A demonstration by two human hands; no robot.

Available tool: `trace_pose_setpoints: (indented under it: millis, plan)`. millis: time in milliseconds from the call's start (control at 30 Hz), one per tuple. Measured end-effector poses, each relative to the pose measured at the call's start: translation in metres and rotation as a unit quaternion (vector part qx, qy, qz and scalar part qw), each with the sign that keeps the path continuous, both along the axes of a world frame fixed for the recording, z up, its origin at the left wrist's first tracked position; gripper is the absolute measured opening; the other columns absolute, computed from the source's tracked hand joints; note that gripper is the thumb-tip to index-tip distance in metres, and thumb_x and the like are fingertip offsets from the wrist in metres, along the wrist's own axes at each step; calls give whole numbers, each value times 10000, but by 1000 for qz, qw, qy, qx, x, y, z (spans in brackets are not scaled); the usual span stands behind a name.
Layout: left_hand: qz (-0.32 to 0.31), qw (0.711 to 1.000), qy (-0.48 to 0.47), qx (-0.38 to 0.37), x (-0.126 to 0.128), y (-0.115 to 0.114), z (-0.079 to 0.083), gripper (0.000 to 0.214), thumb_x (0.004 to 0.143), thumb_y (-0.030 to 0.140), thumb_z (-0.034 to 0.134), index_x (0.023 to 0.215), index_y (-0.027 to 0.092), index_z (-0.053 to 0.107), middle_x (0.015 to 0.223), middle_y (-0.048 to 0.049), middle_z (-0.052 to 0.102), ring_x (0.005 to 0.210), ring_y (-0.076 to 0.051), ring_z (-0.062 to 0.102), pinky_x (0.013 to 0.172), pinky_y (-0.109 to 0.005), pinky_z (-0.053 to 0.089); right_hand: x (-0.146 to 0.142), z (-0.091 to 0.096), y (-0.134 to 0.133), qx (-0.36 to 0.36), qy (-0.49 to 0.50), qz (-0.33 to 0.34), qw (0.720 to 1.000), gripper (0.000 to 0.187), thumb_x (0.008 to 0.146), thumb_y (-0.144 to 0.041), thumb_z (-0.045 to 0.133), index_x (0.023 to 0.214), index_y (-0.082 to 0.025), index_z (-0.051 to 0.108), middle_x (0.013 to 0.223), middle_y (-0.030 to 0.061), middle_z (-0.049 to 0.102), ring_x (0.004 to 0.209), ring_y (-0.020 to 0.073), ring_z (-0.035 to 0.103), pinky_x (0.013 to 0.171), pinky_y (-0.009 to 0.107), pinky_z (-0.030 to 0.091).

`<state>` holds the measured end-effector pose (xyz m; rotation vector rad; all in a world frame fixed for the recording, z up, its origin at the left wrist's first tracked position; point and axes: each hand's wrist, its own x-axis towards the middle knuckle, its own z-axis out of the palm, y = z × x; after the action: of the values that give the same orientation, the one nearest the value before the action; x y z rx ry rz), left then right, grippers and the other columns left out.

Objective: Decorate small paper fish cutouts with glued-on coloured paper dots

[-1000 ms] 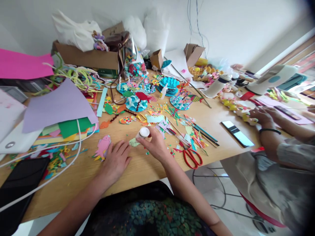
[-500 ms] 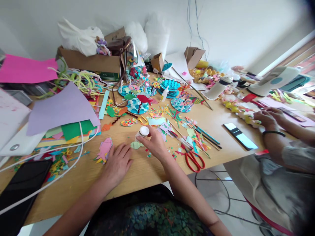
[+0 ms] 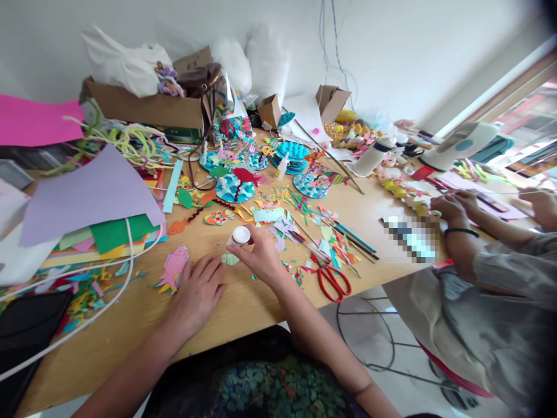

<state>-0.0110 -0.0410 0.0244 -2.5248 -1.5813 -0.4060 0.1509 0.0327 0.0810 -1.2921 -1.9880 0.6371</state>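
Right hand (image 3: 261,258) is pinching upended glue bottle (image 3: 239,235) onto green cutout (image 3: 230,259); left hand (image 3: 198,290) is lying flat, fingers spread (empty, likely bracing).

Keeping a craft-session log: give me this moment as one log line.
left hand: flat on table, beside pink paper fish | right hand: holds white bottle over green cutout | red scissors: unheld

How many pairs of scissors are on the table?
1: red-handled metal scissors, just right of the right hand among paper scraps; clutter may hide others.
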Motion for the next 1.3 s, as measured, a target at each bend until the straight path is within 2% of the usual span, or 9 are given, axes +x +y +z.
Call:
trace_pose_setpoints:
  millis: [367, 600, 733, 900, 1133, 1300]
  plan:
    - [-7, 1000, 7, 4, -2, 1, -5, 323, 839, 243, 446, 1126, 146, 558, 1171, -136, 593, 1127, -302, 468, 924, -498, 330, 12, 3, -4, -13, 3, -27, 1000, 236, 693, -354, 666, 808, -185, 548, 716, 0, 562, 669, 135, 500, 592, 237, 364]
    - [-6, 1000, -9, 1, -1, 1, -4, 309, 836, 230, 446, 1102, 135, 572, 1187, -132, 588, 1120, -311, 477, 919, -504, 326, 17, 6, -15, -16, -7, -8, 1000, 238, 708, -359, 651, 824, -177, 551, 739, 7, 570, 696, 139, 501, 609, 242, 354]
    - [-2, 1000, -2, -3, -2, 1, -4, 315, 841, 238, 441, 1116, 152, 568, 1194, -122, 585, 1129, -301, 472, 927, -498, 322, 12, 4, -14, -12, 3, -12, 1000, 247, 709, -365, 651, 827, -174, 548, 745, 12, 574, 703, 145, 503, 618, 250, 362]
    - [-6, 1000, 12, -3, -2, 1, -3, 331, 844, 235, 433, 1134, 133, 554, 1193, -135, 581, 1148, -300, 457, 927, -498, 324, 6, 2, -15, -12, 15, 20, 1000, 256, 720, -352, 648, 877, -179, 542, 798, 22, 590, 749, 155, 521, 652, 259, 386]
    - [-3, 1000, 12, -3, -2, 1, -4, 320, 846, 239, 426, 1125, 157, 558, 1215, -121, 568, 1144, -297, 459, 928, -488, 320, 12, 4, -17, -24, 2, 9, 1000, 262, 718, -375, 646, 856, -178, 542, 761, 22, 584, 725, 162, 518, 621, 261, 380]
    - [-7, 1000, 6, 0, -2, 1, -4, 317, 843, 239, 429, 1115, 144, 562, 1196, -130, 578, 1149, -302, 456, 926, -489, 324, 13, 3, -18, -12, 9, 28, 999, 254, 735, -369, 626, 887, -185, 538, 812, 27, 598, 769, 163, 530, 662, 267, 388]
